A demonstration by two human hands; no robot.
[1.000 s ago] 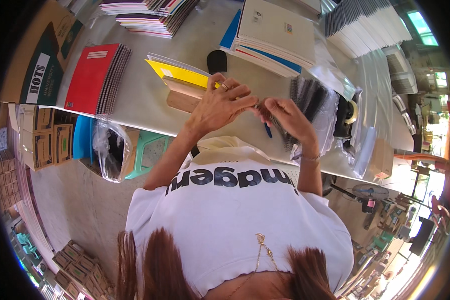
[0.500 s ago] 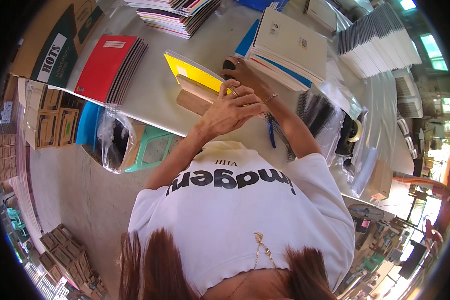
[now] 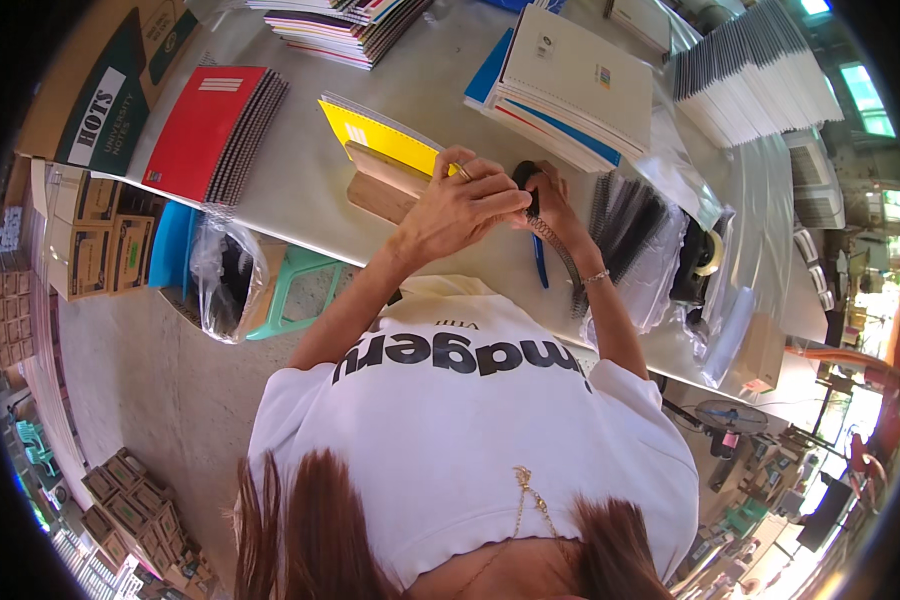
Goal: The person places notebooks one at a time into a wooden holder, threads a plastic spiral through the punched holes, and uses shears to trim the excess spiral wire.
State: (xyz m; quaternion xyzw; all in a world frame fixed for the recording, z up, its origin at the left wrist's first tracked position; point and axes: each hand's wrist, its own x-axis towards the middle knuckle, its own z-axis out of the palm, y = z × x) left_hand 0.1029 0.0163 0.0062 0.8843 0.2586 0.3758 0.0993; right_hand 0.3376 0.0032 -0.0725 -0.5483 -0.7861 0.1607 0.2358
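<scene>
Black spiral binding coil (image 3: 560,250) held above near edge of grey surface (image 3: 300,190), one end pinched in both hands, rest trailing toward person. Left hand (image 3: 465,205) closed over top end, grip tight on coil; right hand (image 3: 550,200) behind it, fingers curled on same end. Yellow notebook (image 3: 385,135) on wooden block (image 3: 385,185) just left. Blue pen (image 3: 540,270) beneath coil. Loose black coils (image 3: 630,215) right. Red notebook stack (image 3: 210,130) far left.

On the table (image 3: 300,200), two notebook stacks (image 3: 205,130) lie at the left and a book pile (image 3: 580,85) at the right; between them, nearer the person, a wooden block (image 3: 385,185) rests under a notebook (image 3: 380,135), and spiral coils (image 3: 625,215) lie further right
</scene>
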